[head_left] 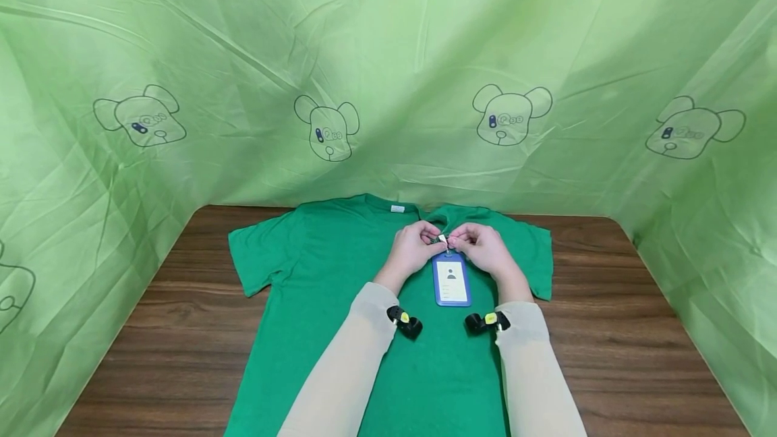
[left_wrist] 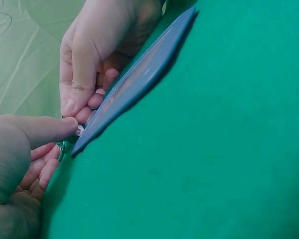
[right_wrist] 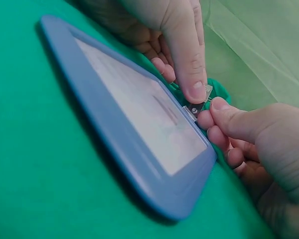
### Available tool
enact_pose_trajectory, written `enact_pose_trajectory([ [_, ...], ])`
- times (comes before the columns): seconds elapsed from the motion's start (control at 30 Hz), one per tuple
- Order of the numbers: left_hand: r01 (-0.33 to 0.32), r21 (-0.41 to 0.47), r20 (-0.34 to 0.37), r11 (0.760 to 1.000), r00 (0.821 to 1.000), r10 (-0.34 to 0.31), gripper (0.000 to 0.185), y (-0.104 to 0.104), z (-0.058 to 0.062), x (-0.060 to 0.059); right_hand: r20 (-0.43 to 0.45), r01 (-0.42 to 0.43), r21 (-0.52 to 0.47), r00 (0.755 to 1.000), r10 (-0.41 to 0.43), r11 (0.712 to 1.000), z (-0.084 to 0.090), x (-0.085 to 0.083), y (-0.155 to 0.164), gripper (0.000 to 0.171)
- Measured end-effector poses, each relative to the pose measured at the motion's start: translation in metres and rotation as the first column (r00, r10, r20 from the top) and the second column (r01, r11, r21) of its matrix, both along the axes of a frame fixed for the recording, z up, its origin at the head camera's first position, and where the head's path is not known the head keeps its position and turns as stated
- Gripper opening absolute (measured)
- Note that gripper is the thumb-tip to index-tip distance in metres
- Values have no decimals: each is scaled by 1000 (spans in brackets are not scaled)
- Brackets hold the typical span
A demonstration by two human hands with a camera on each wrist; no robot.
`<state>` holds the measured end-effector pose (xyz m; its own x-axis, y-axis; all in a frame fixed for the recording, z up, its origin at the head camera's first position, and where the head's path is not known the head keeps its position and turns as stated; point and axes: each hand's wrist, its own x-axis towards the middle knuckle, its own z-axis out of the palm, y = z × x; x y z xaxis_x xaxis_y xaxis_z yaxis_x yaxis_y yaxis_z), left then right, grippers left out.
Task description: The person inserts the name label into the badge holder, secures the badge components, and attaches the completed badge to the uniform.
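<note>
Head view, left to right.

Green backdrop cloth (head_left: 388, 52): fills the upper frame and both side edges, printed with outlined bear-head figures.

Wooden table (head_left: 607, 329): dark brown, across the lower frame.

Green T-shirt (head_left: 315, 268): laid flat at centre frame, collar toward the backdrop, sleeves spread to left and right, white label at the neck.

Left hand (head_left: 413, 248): just left of centre, resting on the shirt below the collar. Fingers curled; thumb and fingertips pinch the small metal clip (head_left: 442, 241) at the top of the badge holder. The left wrist view shows the thumb (left_wrist: 50, 130) pressed against the clip's stud at left centre of that frame, the other fingers folded beneath.

Blue badge holder (head_left: 452, 279): centre frame, lying flat on the shirt's chest between the two wrists, long side running down the frame, a white card with a portrait icon showing in its window. Its upper end meets the clip.

Right hand (head_left: 482, 248): just right of centre, fingers curled, pinching the same clip from the opposite side; the two hands touch at the fingertips. In the right wrist view its thumb (right_wrist: 224, 117) lies at right centre against the clip.

Pale sleeves (head_left: 358, 369) cover both forearms in the lower frame, each carrying a small black wrist camera (head_left: 405, 321).
</note>
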<state>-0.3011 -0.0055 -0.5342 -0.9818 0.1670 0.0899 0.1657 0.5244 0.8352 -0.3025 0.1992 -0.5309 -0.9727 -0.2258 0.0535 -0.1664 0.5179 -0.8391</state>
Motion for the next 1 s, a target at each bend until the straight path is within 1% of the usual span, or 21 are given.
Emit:
enact_pose_trajectory([
  [0.3, 36, -19, -5, 999, 999, -36, 14, 0, -2, 0, -5, -2, 4, 1000, 3, 1000, -1, 0, 1, 10],
  [0.53, 59, -25, 0, 998, 998, -59, 11, 0, -2, 0, -18, -9, 35, 1000, 9, 999, 0, 1, 1, 11],
  [0.83, 80, -34, -17, 996, 997, -81, 8, -1, -1, 1, -30, -5, 48, 1000, 6, 999, -1, 0, -1, 10],
  [1.0, 77, -41, -7, 996, 997, -77, 9, -1, -1, 2, -35, 5, 59, 999, -3, 998, -1, 0, -1, 10],
])
